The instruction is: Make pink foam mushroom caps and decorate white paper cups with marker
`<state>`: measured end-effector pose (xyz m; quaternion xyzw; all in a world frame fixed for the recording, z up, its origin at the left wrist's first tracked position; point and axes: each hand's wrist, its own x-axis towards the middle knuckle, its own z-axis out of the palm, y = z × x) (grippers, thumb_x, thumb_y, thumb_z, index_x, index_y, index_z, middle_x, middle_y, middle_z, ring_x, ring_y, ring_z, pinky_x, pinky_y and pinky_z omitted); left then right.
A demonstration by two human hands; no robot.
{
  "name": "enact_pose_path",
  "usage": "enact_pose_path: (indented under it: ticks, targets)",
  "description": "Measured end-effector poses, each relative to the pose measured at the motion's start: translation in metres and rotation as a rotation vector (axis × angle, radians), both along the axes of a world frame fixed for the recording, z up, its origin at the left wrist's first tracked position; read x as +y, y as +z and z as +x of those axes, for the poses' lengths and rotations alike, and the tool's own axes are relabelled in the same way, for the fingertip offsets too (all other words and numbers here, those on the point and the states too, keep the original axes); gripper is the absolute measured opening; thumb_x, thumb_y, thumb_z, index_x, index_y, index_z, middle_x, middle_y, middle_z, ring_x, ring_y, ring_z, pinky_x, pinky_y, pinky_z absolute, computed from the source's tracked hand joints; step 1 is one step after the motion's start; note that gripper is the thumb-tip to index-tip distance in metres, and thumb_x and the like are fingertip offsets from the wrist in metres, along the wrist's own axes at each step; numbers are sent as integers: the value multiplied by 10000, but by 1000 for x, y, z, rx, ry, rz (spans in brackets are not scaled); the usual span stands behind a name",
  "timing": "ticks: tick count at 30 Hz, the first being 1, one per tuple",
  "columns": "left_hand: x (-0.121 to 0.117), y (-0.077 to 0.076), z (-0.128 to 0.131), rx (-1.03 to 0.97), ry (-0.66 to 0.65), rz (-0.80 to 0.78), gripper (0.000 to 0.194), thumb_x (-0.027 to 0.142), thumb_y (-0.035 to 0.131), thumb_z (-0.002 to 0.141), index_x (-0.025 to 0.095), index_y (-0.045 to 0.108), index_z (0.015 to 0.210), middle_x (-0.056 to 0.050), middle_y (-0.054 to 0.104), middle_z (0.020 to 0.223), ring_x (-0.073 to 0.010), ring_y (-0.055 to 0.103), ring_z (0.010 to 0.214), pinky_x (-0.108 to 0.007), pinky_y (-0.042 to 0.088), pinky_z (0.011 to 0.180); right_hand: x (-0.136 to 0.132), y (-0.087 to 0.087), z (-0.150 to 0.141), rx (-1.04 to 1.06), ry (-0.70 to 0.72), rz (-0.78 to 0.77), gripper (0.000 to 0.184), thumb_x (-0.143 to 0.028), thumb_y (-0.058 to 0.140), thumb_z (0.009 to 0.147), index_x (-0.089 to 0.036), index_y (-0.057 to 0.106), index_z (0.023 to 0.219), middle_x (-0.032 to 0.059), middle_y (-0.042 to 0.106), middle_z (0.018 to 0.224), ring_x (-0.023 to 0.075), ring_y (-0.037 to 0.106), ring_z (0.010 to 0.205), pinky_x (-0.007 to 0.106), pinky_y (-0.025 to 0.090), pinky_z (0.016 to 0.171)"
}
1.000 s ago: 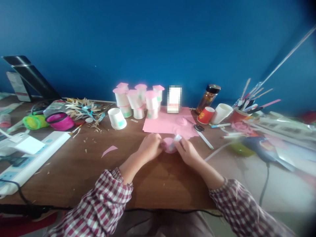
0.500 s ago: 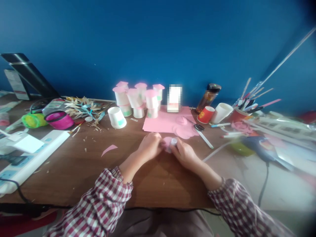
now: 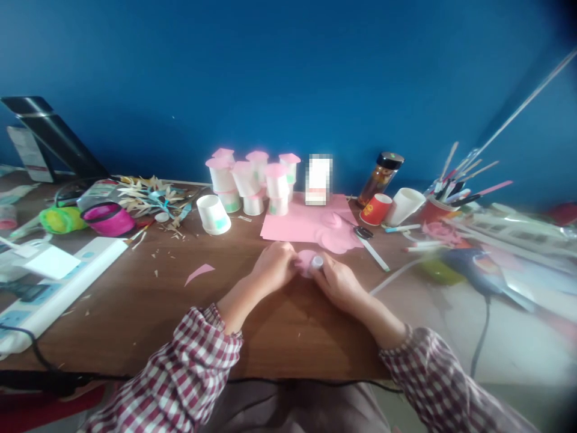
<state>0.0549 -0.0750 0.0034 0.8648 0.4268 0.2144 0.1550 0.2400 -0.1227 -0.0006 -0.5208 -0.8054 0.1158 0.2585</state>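
Observation:
Near the middle of the table, my left hand pinches the left edge of a small pink paper disc. My right hand is closed around a short whitish glue stick, its end against or just over the disc. Fingers partly hide both things. Beyond my hands, pink paper sheets lie with several cut pink discs on top. To the left is a pink paper scrap.
White paper cups with pink tops stand stacked at the back, beside one upside-down white cup. Scissors, a red cup, a bottle and a pen holder are right. A power strip lies left.
The glue stick and my right fingers have shifted very slightly downward over the pink disc. My left hand keeps its place.

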Motion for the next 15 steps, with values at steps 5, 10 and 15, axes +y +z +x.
enact_pose_path:
  ticks: [5, 10, 15]
  targets:
    - [1, 1, 0, 26, -17, -10, 158, 315, 591, 785, 244, 731, 800, -44, 656, 818, -162, 584, 757, -252, 408, 637, 2, 3, 1, 284, -39, -80, 160, -308, 387, 915, -195, 466, 834, 28, 611, 681, 158, 569, 612, 267, 448, 607]
    - [0, 3, 1, 55, -3, -6, 161, 324, 596, 780, 230, 726, 766, -45, 661, 786, -163, 590, 730, -253, 397, 606, 3, 2, 2, 304, -129, -25, 173, -324, 390, 911, -195, 468, 825, 50, 613, 701, 169, 570, 607, 271, 437, 586]
    - [-1, 4, 2, 41, 8, 3, 161, 308, 592, 779, 220, 719, 736, -49, 660, 785, -166, 591, 742, -259, 403, 621, 2, -3, 4, 136, -87, 24, 174, -331, 395, 909, -183, 487, 902, 64, 626, 717, 191, 588, 615, 279, 427, 572]
